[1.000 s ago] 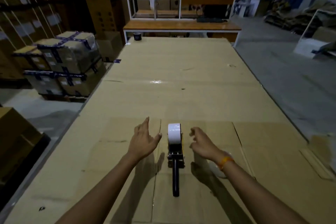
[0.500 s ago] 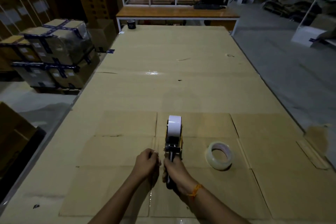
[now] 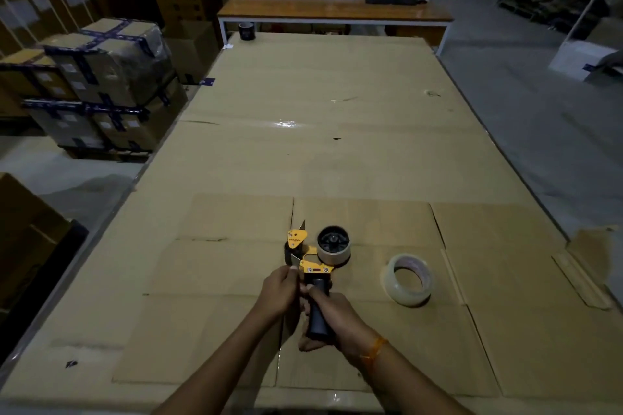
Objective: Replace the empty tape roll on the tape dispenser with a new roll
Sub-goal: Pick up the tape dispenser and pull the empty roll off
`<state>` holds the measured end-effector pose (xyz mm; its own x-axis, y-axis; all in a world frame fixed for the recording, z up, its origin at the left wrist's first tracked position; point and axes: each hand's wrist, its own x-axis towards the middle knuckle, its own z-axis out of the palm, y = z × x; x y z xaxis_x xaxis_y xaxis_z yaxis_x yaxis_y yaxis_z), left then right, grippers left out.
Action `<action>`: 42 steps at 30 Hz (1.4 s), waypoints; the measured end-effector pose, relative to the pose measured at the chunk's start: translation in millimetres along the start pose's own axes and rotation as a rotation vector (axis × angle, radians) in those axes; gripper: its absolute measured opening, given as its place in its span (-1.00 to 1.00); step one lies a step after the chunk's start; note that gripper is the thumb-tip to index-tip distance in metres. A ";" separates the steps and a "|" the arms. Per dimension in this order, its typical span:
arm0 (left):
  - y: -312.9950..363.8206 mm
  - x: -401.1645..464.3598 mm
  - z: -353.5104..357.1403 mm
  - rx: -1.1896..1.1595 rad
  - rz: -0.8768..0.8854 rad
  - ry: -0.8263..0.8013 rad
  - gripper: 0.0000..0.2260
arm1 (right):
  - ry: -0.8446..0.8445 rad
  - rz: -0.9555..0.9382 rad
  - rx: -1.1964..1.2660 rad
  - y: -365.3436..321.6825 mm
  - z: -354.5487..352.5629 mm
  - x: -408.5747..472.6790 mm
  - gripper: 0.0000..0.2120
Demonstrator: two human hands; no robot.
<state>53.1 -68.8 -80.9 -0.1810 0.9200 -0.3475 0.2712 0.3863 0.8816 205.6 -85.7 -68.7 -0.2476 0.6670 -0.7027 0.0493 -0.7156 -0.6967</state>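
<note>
Worktop [image 3: 337, 152] is long, covered w/ flat cardboard sheets; a glossy strip shines across the middle, far ahead of both hands. Room is dim, warehouse-like: grey floor [image 3: 526, 118] to the right, stacked taped boxes [image 3: 101, 84] well off to the left of the left hand, a wooden bench [image 3: 333, 12] w/ white shelving beyond the worktop's far end. A small dark tape roll [image 3: 246, 31] sits at the far left corner.

Right hand [image 3: 333, 317] is wrapped tight round the black handle of the dispenser [image 3: 313, 266], which lies side-up just ahead of the knuckles. Left hand [image 3: 279, 290] sits just beside it, touching, fingertips pinched at the yellow frame near the handle top; whether it truly grips sth there, can't tell. Orange band on the right wrist.

On the dispenser's hub, ahead & slightly right of the right hand, sits the empty core [image 3: 333, 248], brownish, no tape seen on it. New roll [image 3: 409, 280], clear tape, rests on the worktop to the right of the right hand, apart from the dispenser, tilted up on its edge. Nothing lies between hand & new roll.
</note>
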 end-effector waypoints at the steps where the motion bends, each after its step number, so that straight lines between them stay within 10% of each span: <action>1: -1.4 0.8 -0.3 -0.003 0.004 -0.009 -0.64 | 0.042 -0.042 -0.189 -6.6 -3.5 -4.2 -0.53; 4: -1.7 2.3 -3.2 0.071 0.035 -0.015 -0.65 | 0.068 -0.191 -0.792 -33.6 -22.7 -14.1 -0.43; 9: 5.4 4.5 -5.7 0.099 0.065 -0.018 -0.68 | 0.485 -0.466 -1.012 -72.6 -60.4 12.6 -0.61; 15: 15.7 17.6 -6.9 0.222 0.224 0.288 -0.66 | 0.438 -0.284 -0.794 -113.5 -80.5 75.0 -0.59; 23: 77.9 69.6 -6.9 0.752 0.455 0.226 -0.83 | 0.293 -0.025 -0.548 -132.0 -86.4 89.0 -0.74; 30: 115.4 120.5 0.2 1.136 0.392 -0.192 -0.54 | 0.312 -0.073 -0.751 -133.6 -88.1 98.3 -0.75; 42: 105.4 183.6 22.0 1.182 0.226 -0.607 -0.61 | 0.339 -0.035 -0.919 -140.9 -88.8 108.4 -0.70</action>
<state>69.2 142.3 -58.8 0.3354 0.7353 -0.5889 0.9412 -0.2346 0.2432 257.7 105.8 -59.5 0.0205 0.8120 -0.5833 0.8171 -0.3498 -0.4582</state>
